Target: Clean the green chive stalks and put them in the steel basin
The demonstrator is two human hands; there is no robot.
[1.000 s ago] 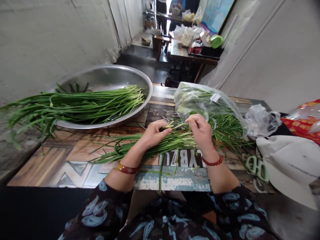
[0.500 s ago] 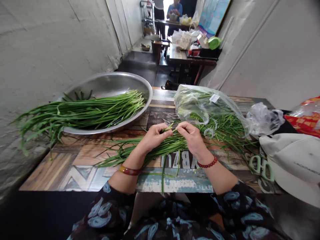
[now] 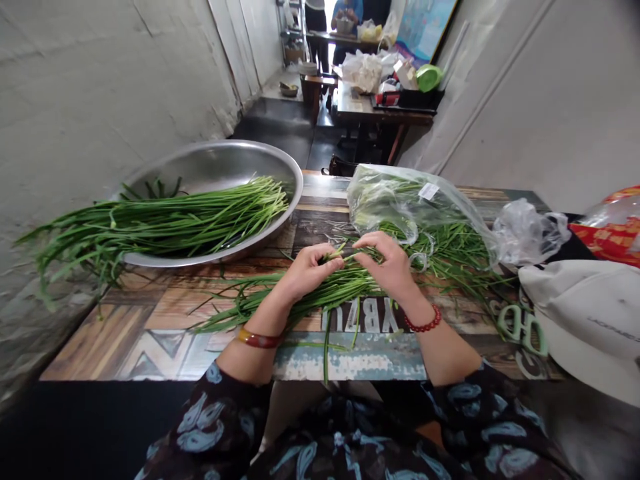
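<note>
My left hand (image 3: 313, 271) grips a loose bunch of green chives (image 3: 300, 293) lying across the table. My right hand (image 3: 385, 263) sits just beside it, finger and thumb pinching thin stems near the pale ends. More chives lie in a long bundle (image 3: 165, 227) across a large steel basin (image 3: 220, 163), their leaves hanging past its rim. Further loose chives (image 3: 445, 257) spread out on the right, under a clear plastic bag (image 3: 400, 200) that also holds greens. The patterned wooden tabletop (image 3: 100, 353) carries all of this.
Green-handled scissors (image 3: 523, 330) lie at the table's right edge, next to a white cloth bag (image 3: 587, 320) and a crumpled plastic bag (image 3: 530, 233). A wall runs along the left. Down the corridor stands a cluttered table (image 3: 385, 110), with a person (image 3: 345, 13) beyond it.
My right hand has moved in towards my left hand and taken a lower pinch on the stems. The view has tilted slightly; the basin and bundle have not moved.
</note>
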